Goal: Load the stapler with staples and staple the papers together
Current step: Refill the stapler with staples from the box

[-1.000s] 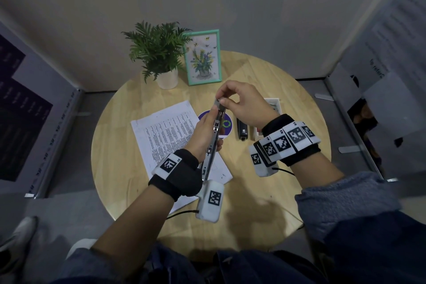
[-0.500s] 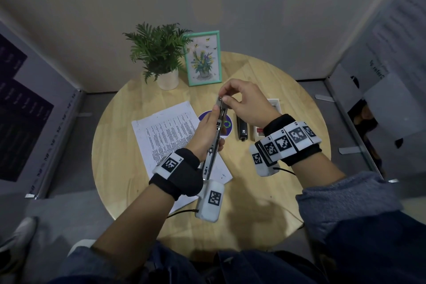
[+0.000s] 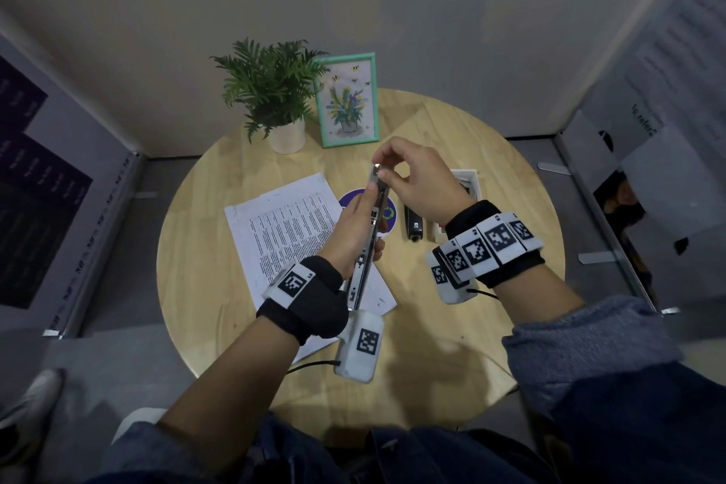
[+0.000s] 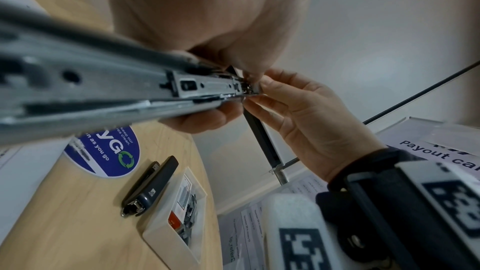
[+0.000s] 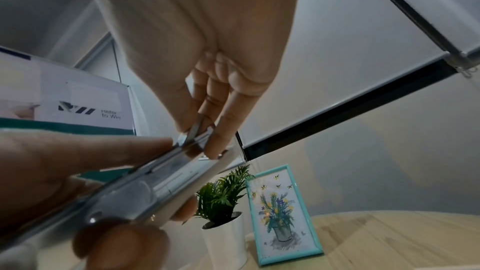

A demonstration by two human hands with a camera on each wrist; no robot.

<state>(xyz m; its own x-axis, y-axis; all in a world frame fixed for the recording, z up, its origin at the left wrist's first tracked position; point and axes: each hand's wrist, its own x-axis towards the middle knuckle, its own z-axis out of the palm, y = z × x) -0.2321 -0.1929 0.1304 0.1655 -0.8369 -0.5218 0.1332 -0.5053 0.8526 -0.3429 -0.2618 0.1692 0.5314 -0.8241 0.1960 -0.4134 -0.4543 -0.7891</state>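
Your left hand (image 3: pixel 355 232) grips a long metal stapler (image 3: pixel 367 244) along its body, fingers curled round it, and holds it raised above the round wooden surface (image 3: pixel 463 330), its far end pointing away from you. Your right hand (image 3: pixel 416 179) is at that far end, thumb and fingertips (image 4: pixel 255 86) pinched on the metal tip. From the left wrist view the stapler's grey channel runs from the camera out to the pinch; whether staples sit inside I cannot tell.

The papers (image 3: pixel 288 232), a printed stack, lie flat on the surface beneath your left hand, untouched. Just right of them is a round blue sticker (image 4: pixel 109 151), then a small dark stapler (image 4: pixel 149 188) lying on its own, and beside it a white tray (image 4: pixel 166 231) with a staple box (image 4: pixel 179 206) and loose dark pieces. At the far edge stand a potted plant (image 3: pixel 275 94) and a teal-framed flower picture (image 3: pixel 347 100).
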